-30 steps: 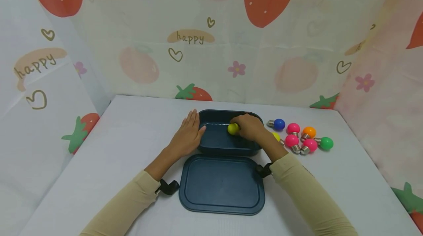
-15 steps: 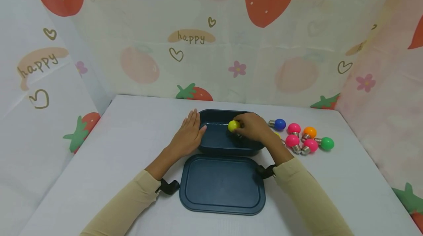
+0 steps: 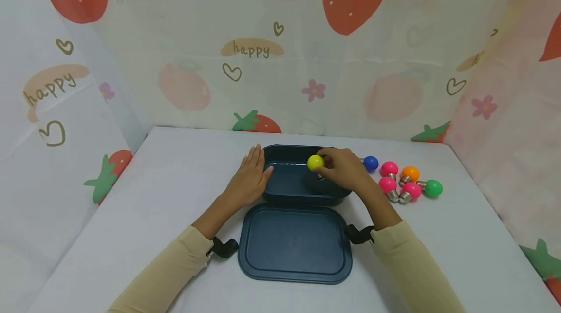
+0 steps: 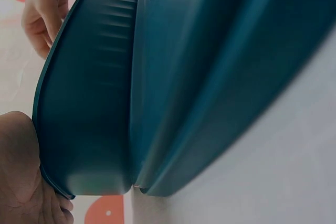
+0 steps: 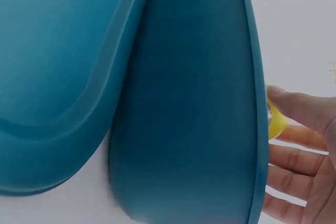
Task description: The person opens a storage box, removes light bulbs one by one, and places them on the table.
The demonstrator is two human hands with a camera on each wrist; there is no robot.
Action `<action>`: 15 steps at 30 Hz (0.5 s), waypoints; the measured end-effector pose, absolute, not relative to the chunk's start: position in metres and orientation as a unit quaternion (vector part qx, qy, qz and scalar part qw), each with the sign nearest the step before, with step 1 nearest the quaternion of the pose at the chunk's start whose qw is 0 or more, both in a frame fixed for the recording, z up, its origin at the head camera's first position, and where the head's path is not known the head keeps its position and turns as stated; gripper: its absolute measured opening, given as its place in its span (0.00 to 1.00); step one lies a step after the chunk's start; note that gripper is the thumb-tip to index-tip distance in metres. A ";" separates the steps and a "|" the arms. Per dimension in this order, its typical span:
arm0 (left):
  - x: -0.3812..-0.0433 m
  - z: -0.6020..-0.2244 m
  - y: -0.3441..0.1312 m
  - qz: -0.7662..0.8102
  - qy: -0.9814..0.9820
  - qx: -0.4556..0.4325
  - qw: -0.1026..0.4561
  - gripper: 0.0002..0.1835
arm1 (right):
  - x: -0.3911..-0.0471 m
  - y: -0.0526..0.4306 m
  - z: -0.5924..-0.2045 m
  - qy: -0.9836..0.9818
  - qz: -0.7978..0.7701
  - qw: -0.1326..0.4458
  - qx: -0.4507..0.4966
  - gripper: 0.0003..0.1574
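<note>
Over the right half of a dark blue, open plastic box (image 3: 282,174), my right hand (image 3: 346,169) pinches a yellow light bulb (image 3: 315,162) between thumb and fingers. In the right wrist view the yellow bulb (image 5: 276,124) shows just beyond the box wall (image 5: 189,103), with thumb and finger on it. My left hand (image 3: 247,179) rests against the box's left edge, fingers straight and thumb over the rim. The left wrist view has part of that left hand (image 4: 21,166) at the rim. The box's far right corner is hidden behind my right hand.
A matching dark blue lid (image 3: 294,245) lies flat in front of the box. Right of the box lie a blue bulb (image 3: 370,163), an orange bulb (image 3: 410,173), a green bulb (image 3: 433,188) and pink bulbs (image 3: 389,168). A printed cloth wall (image 3: 263,84) stands behind.
My right hand has raised the yellow bulb within the box and shifted slightly right. Another yellow bulb on the table is now covered by my right arm. The left hand has stayed put.
</note>
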State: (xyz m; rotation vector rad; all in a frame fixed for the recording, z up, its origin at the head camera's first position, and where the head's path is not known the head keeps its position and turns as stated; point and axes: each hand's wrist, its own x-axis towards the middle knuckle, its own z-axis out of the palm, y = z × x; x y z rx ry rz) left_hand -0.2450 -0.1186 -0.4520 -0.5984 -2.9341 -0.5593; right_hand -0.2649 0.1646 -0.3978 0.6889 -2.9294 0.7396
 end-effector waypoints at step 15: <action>-0.245 -0.455 -0.119 -0.184 -0.962 -0.197 0.054 0.37 | -0.241 0.189 -0.388 -0.929 0.301 0.069 0.203 0.29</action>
